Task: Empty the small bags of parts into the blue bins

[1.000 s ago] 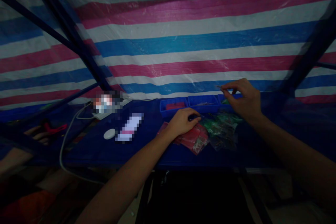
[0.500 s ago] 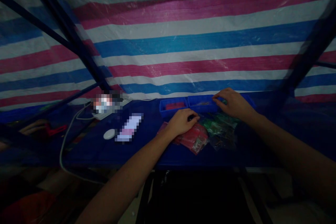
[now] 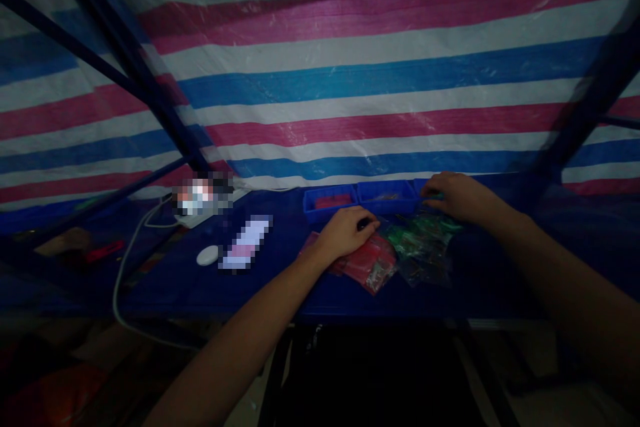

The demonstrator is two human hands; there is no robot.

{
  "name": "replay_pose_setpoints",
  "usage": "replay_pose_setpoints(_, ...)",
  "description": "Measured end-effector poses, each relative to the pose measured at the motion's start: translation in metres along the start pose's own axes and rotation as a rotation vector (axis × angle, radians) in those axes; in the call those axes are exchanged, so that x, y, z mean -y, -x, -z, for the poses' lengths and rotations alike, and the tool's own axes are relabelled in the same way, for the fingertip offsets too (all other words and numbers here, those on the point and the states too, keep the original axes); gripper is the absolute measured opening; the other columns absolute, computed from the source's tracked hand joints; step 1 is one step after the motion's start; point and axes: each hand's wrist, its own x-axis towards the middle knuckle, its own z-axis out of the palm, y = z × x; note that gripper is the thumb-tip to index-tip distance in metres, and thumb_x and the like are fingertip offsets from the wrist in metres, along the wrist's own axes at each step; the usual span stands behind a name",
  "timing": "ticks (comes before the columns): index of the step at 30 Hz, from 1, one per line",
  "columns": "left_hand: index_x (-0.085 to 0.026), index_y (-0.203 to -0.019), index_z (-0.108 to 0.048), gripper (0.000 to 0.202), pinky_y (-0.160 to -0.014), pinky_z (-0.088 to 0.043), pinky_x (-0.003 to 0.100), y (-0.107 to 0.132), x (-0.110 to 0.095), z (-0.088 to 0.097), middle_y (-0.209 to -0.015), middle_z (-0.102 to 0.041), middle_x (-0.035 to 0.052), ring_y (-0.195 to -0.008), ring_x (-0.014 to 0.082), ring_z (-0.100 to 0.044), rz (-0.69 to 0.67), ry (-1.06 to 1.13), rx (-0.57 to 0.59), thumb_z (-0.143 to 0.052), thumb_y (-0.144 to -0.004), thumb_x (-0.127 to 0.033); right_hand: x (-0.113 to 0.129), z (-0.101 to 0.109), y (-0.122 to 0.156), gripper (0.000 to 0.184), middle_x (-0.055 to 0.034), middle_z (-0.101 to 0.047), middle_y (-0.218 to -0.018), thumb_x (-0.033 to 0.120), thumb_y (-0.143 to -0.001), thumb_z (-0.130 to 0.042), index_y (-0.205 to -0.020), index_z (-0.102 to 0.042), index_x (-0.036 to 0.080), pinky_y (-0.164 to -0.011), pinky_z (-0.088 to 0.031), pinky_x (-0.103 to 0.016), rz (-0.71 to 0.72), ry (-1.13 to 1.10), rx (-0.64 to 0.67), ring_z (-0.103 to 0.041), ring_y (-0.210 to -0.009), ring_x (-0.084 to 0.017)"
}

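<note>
The scene is dim. My left hand (image 3: pixel 346 231) rests on a red plastic bag (image 3: pixel 371 265) on the blue table (image 3: pixel 190 280), fingers curled round a small dark object I cannot name. My right hand (image 3: pixel 456 196) reaches into the rightmost of a row of small blue bins (image 3: pixel 386 197) at the table's back, fingers bent down over something greenish, too small to make out. A green plastic bag (image 3: pixel 419 244) lies between the two hands, beside the red one.
A striped pink, white and blue tarp (image 3: pixel 350 80) hangs behind the table. Dark metal poles (image 3: pixel 125 53) cross at left and right. A white round object (image 3: pixel 208 255), a blurred-out item and a white cable (image 3: pixel 125 260) lie left. Another person's hand (image 3: pixel 67 240) shows at far left.
My right hand came down from a raised pinch above the bins, dipped to the middle bin, then shifted right into the rightmost bin. My left hand stayed put. The person's hand at left drew back.
</note>
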Motion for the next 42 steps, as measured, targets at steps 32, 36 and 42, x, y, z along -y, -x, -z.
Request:
replay_pose_setpoints(32, -0.016, -0.104, -0.068, 0.017, -0.084, -0.057, 0.032, -0.005, 0.002, -0.003, -0.1, -0.077, 0.0078, -0.09, 0.0182, -0.072, 0.202, 0.509, -0.254, -0.062, -0.098, -0.031, 0.08, -0.002, -0.005, 0.034, -0.0066, -0.08, -0.093, 0.055, -0.093, -0.065, -0.105, -0.075, 0.025, -0.065, -0.058, -0.036, -0.213, -0.757, -0.183, -0.071, -0.071, -0.022)
replay_pose_setpoints(36, -0.017, -0.107, -0.069, 0.018, -0.083, -0.058, 0.033, -0.006, 0.002, -0.004, -0.101, -0.077, 0.0078, -0.091, 0.0188, -0.073, 0.201, 0.491, -0.277, -0.066, -0.096, -0.03, 0.081, 0.0, -0.003, 0.035, -0.0055, -0.08, -0.095, 0.054, -0.091, -0.068, -0.11, -0.075, 0.026, -0.062, -0.057, -0.036, -0.211, -0.716, -0.163, -0.071, -0.068, -0.022)
replay_pose_setpoints(42, -0.02, -0.121, -0.071, 0.029, -0.083, -0.058, 0.034, -0.003, -0.007, 0.002, -0.11, -0.078, 0.0081, -0.095, 0.0204, -0.074, 0.155, 0.451, -0.193, -0.066, -0.097, -0.034, 0.095, -0.004, -0.005, 0.042, -0.0076, -0.079, -0.103, 0.05, -0.081, -0.08, -0.113, -0.073, 0.024, -0.073, -0.061, -0.037, -0.134, -0.977, -0.078, -0.074, -0.085, -0.023)
